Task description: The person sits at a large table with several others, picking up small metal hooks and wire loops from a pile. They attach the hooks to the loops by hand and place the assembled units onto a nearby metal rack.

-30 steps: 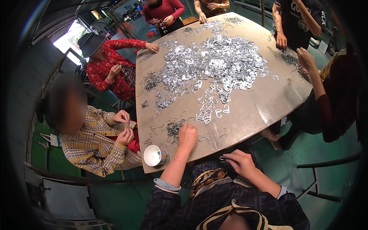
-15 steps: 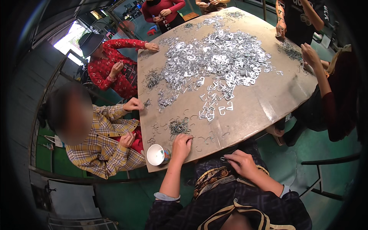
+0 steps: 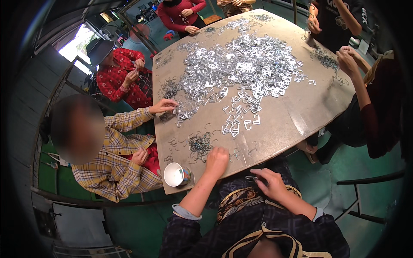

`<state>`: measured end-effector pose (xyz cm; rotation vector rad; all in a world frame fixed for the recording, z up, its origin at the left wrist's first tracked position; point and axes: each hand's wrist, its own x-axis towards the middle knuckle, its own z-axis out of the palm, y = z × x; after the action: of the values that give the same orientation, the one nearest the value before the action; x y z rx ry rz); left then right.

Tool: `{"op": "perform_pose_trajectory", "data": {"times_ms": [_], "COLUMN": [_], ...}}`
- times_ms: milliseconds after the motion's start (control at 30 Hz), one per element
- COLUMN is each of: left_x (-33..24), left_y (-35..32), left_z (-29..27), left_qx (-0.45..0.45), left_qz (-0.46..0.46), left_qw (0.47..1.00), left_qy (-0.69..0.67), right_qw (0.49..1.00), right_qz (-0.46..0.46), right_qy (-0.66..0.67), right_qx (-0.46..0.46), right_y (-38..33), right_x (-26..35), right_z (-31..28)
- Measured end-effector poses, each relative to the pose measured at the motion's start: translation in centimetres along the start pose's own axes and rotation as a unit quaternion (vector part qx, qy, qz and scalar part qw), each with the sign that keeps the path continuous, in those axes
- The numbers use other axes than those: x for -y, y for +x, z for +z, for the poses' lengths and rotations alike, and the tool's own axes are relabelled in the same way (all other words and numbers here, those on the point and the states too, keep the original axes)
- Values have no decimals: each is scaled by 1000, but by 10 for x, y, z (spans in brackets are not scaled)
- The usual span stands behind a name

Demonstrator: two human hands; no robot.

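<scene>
My left hand (image 3: 218, 161) is over the near edge of the table (image 3: 275, 133), its fingers curled down and closed. What they hold, if anything, is hidden. Just left of it lies a small heap of thin, dark wire hooks (image 3: 199, 143), with a few strays around. Lower and to the right, in front of my waist, my right hand (image 3: 271, 183) pinches a silvery metal hook (image 3: 251, 177) between thumb and fingers. Farther off, a wide pile of flat, shiny metal hooks (image 3: 258, 64) covers the middle of the table.
A white paper cup (image 3: 174, 175) stands at the near left corner. A person in yellow plaid (image 3: 124, 142) reaches over the left edge; one in red (image 3: 118, 77) sits beyond. Others work along the far and right sides. A dark metal frame (image 3: 361, 200) stands at right.
My left hand has shifted right, away from the wire heap. My right hand has barely moved. The plaid-sleeved person's hand has reached to the shiny pile; the red-sleeved person has drawn both hands together.
</scene>
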<state>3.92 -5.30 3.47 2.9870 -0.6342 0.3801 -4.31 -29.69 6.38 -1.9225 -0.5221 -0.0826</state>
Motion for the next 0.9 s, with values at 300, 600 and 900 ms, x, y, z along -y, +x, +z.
{"op": "perform_pose_trajectory", "data": {"times_ms": [300, 600, 900], "left_x": [-39, -78, -90], "left_y": [-17, -38, -49], "left_z": [-59, -58, -57], "left_qx": [96, 7, 3], "left_qz": [-169, -89, -116], "left_qw": [810, 848, 787], "left_qy": [-554, -523, -606], "right_qw": [998, 999, 997], "right_qz": [39, 18, -43], "right_qy": [40, 30, 67], "right_qx": [-42, -21, 3], "right_y": [-1, 2, 6], "right_x": [-1, 1, -5], "right_z": [2, 6, -8]}}
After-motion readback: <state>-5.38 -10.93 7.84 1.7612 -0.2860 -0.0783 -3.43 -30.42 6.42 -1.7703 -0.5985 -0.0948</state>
